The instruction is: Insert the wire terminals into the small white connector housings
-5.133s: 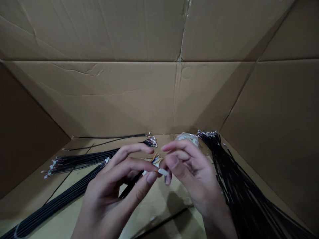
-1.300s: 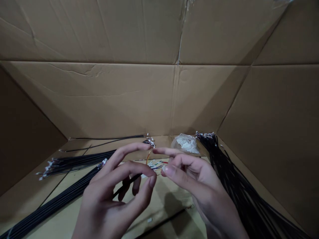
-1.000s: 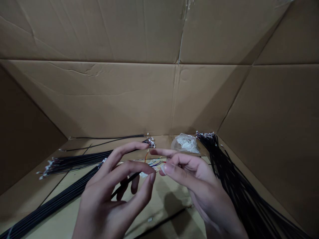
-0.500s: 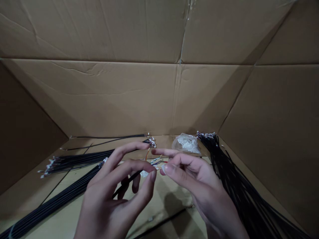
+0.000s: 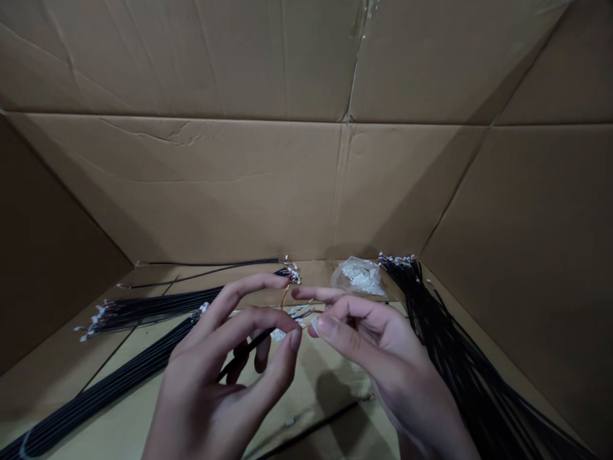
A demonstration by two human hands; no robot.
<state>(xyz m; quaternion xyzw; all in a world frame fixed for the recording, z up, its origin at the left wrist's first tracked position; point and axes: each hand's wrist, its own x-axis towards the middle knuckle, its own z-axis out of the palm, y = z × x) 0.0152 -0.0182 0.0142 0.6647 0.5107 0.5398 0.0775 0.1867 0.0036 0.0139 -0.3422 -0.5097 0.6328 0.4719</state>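
My left hand point(image 5: 225, 370) pinches a thin black cable point(image 5: 242, 355) whose end splits into thin coloured wires point(image 5: 297, 312). My right hand point(image 5: 368, 348) meets it at the middle, thumb and fingers pinched around a small white connector point(image 5: 314, 326) at the wire tips. Both hands hover above the cardboard floor point(image 5: 311, 390) of a large box.
Bundles of black cables point(image 5: 143, 310) with white ends lie at left. A thick sheaf of black cables point(image 5: 450, 358) runs along the right wall. A clear bag of small white connectors point(image 5: 358, 276) sits at the back. Cardboard walls point(image 5: 239, 185) enclose everything.
Five seconds ago my right hand held the white connector lower and more exposed; now both hands sit pinched together at the wire tips, almost still over the last second.
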